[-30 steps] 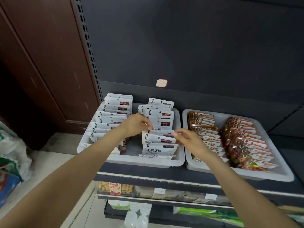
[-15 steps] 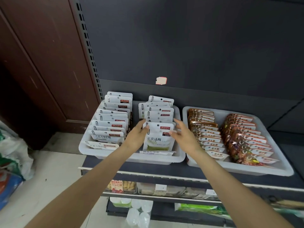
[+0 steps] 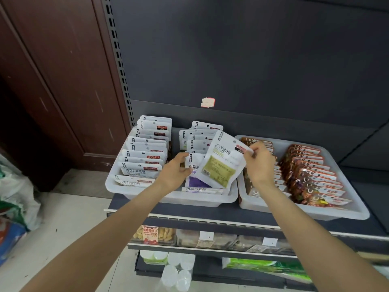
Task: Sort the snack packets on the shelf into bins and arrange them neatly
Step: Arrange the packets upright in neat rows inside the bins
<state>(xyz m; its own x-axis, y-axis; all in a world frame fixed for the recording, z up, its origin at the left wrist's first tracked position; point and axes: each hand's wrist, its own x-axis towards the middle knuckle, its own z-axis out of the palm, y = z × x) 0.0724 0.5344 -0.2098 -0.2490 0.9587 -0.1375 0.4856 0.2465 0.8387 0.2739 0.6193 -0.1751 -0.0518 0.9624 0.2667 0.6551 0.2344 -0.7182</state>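
Note:
Two white bins sit on a dark shelf. The left bin [image 3: 172, 200] holds two rows of white snack packets [image 3: 145, 157] standing upright. My right hand [image 3: 260, 163] pinches the top corner of a white packet with a green window [image 3: 221, 163], lifted and tilted over the bin's right row. My left hand [image 3: 175, 172] rests on the left edge of a white packet with a purple window [image 3: 196, 180] at the front of that row, thumb and fingers around it. The right bin [image 3: 305, 211] holds two rows of brown-orange packets [image 3: 309, 169].
The dark back panel rises behind the bins, with a slotted upright [image 3: 117, 60] and a brown wooden door [image 3: 52, 81] to the left. Lower shelves [image 3: 210, 241] carry more goods and price tags. Sacks [image 3: 14, 199] lie on the floor at left.
My right hand has lifted the green-window packet out of the front of the row and tilted it right, uncovering the purple-window packet. My left hand stayed at the row's left edge.

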